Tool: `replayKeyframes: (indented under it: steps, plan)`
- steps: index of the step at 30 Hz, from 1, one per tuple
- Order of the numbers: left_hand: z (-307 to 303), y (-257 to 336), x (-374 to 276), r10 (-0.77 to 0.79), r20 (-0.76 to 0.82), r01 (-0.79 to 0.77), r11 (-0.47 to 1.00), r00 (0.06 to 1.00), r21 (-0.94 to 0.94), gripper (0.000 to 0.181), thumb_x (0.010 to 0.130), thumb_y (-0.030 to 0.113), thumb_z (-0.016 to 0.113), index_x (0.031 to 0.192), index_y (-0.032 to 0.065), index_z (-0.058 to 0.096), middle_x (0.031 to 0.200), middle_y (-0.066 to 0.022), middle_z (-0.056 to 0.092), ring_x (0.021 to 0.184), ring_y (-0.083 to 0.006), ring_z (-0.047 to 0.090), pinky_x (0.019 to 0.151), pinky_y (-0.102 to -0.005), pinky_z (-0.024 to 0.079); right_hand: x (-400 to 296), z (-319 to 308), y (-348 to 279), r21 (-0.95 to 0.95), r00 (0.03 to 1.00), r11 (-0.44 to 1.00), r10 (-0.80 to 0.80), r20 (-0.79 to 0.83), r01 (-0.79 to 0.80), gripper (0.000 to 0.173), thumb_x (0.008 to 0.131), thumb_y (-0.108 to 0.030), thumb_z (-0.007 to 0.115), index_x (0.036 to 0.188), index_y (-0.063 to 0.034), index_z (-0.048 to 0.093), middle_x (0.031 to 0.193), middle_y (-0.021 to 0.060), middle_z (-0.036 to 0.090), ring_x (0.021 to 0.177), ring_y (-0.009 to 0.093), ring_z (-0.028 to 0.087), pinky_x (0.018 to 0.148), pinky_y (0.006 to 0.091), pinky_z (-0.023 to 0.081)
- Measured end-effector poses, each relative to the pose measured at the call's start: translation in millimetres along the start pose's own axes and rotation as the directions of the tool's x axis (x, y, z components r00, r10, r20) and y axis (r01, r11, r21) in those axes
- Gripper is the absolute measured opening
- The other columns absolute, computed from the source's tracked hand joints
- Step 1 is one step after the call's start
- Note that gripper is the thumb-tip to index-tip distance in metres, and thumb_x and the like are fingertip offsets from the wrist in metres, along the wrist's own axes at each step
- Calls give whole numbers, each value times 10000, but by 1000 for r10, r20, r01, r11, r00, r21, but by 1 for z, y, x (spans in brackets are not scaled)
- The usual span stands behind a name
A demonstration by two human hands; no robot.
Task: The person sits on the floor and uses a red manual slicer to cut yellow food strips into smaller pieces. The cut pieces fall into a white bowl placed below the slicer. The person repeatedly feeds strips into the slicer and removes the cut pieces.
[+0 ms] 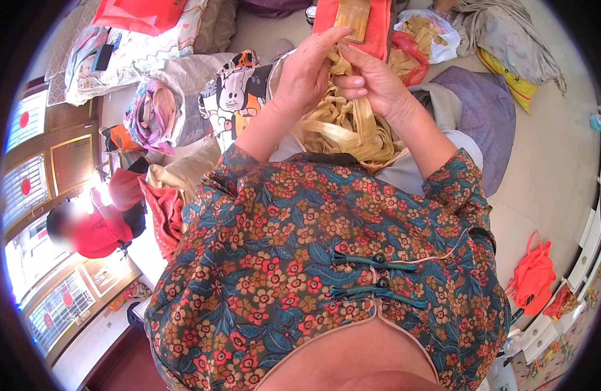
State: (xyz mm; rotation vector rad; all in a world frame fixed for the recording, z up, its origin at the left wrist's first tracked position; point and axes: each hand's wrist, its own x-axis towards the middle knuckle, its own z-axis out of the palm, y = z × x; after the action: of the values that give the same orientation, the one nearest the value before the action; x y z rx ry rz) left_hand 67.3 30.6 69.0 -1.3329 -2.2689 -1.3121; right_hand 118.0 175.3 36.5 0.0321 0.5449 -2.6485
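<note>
Several long, flat, tan strips of dried plant fibre (347,134) lie in a loose heap on my lap. Above the heap, a twisted part of the strips (340,63) is up between my two hands. My left hand (305,71) presses against its left side, thumb stretched along the top; its other fingers are mostly hidden. On the opposite side my right hand (376,80) pinches the twist between thumb and curled fingers, and a strip hangs down below them. Just beyond my fingertips a flat wooden board (353,19) rests on a red cloth (325,22).
A white plastic bag (449,36) and a red plastic bag (417,58) hold more tan strips. Purple-grey woven cloth (481,117) lies at right. Cartoon-print cloth (234,97) is beside my left forearm. A person in red (102,229) is at far left. A red bag (532,276) sits at right.
</note>
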Motion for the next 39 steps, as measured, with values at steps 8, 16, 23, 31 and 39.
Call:
replayKeyframes:
  steps: [8, 16, 23, 31, 39]
  plan:
    - [3, -20, -4, -350, 115, 368, 874, 930, -316, 181, 910, 19, 461, 1079, 15, 527, 928, -39, 588, 846, -134, 577, 772, -249, 453, -4, 10, 3, -975, 786, -19, -588, 192, 223, 295, 889, -335, 556, 808, -53, 528, 633, 93, 545, 538, 223, 541, 462, 329, 408]
    - [2, -17, 2, -556, 300, 588, 461, 775, -665, 142, 894, 14, 472, 1015, 17, 546, 888, 1, 567, 828, -38, 504, 731, -192, 432, -7, 9, -14, -972, 757, -4, -626, 186, 236, 235, 883, -267, 579, 907, -37, 625, 653, 74, 581, 645, 181, 597, 554, 306, 440]
    - [5, -32, -1, -415, 21, 355, 750, 910, -558, 161, 891, 50, 548, 1041, 1, 577, 857, 3, 587, 806, -60, 535, 745, -196, 447, -8, 12, -10, -770, 910, 572, -413, 29, 284, 226, 903, -212, 572, 1016, -28, 638, 624, -57, 477, 542, 15, 397, 493, 173, 328]
    - [18, -8, 5, -466, 51, 370, 626, 883, -686, 208, 834, 53, 646, 1024, -20, 602, 883, -32, 637, 784, -71, 579, 712, -198, 468, -4, 3, -17, -593, 871, 736, -478, -113, 327, 161, 883, -224, 602, 871, -86, 519, 621, -58, 464, 503, 0, 386, 407, 160, 256]
    - [2, -5, 15, -422, 169, 399, 550, 891, -734, 131, 825, 53, 656, 932, -12, 618, 834, -43, 646, 737, -91, 601, 698, -206, 484, -4, -13, -45, -396, 812, 867, -453, -369, 303, 213, 909, -296, 542, 792, -118, 541, 467, -93, 296, 383, 21, 245, 379, 189, 187]
